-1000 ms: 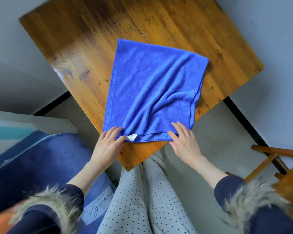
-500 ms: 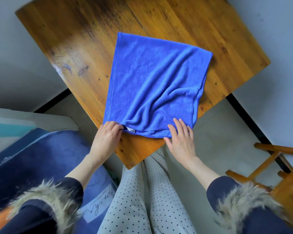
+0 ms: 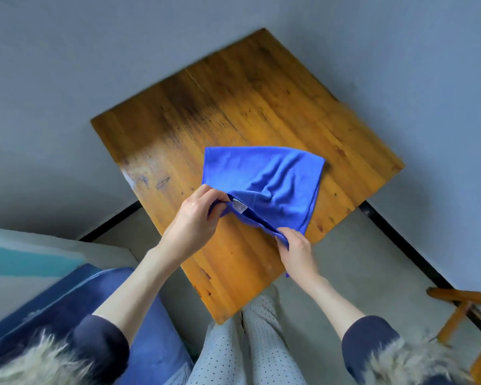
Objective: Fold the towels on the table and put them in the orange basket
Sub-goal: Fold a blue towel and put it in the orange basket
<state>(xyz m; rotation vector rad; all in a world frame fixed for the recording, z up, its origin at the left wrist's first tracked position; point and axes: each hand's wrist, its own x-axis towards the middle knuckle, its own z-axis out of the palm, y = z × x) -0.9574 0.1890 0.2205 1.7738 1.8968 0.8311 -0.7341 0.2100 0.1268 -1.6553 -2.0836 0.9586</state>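
Blue cloth could slip from our pinch as we carry the near edge forward: the towel [image 3: 264, 179] is soft, and an uneven lift would lay the fold crooked or drag its far half across the table [image 3: 233, 107]. Our left hand [image 3: 195, 220] is closed on the near corner by the white tag [image 3: 239, 206], fingers curled around it. Our right hand [image 3: 296, 252] pinches the other near corner, just off the table's edge. We see no basket.
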